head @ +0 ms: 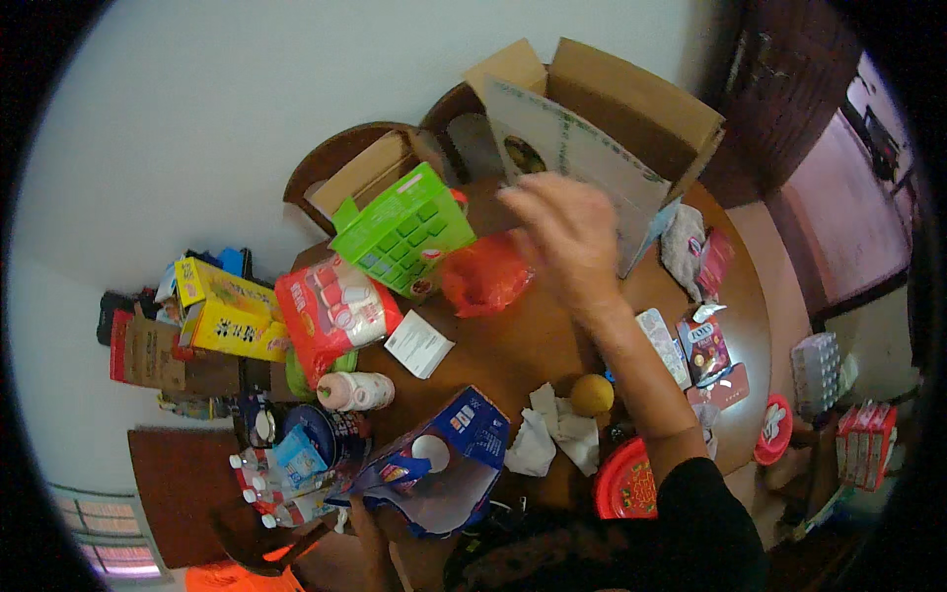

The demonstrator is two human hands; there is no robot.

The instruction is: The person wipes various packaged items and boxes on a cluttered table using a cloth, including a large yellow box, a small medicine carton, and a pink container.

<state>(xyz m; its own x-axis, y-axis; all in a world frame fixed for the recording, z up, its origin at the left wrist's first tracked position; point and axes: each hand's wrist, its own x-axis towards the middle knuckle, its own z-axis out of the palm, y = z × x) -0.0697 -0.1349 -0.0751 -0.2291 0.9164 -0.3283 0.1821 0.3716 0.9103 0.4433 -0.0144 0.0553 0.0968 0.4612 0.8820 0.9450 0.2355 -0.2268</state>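
Observation:
My right hand [570, 229], blurred by motion, is raised over the round wooden table [540, 333], with thumb and fingers apart and nothing seen in them. Beneath and left of it lies a crumpled red plastic bag [488, 274], while a large open cardboard carton [592, 155] stands just beyond. My left hand is mostly hidden behind the near edge of an open blue cardboard box [473, 436], which it grips. That box tilts so its pale inside shows, with a blue packet [399, 470] at its opening. Left of the red bag stands a bright green box [407, 237].
A red-and-white bag [336, 311], a small white box [419, 344] and a pink-white bottle [355, 391] are at left. White tissues [566, 429], a round yellow fruit [592, 394] and a red tray [625, 481] lie nearer. Yellow boxes [233, 311] and capped bottles [259, 485] stand farther left.

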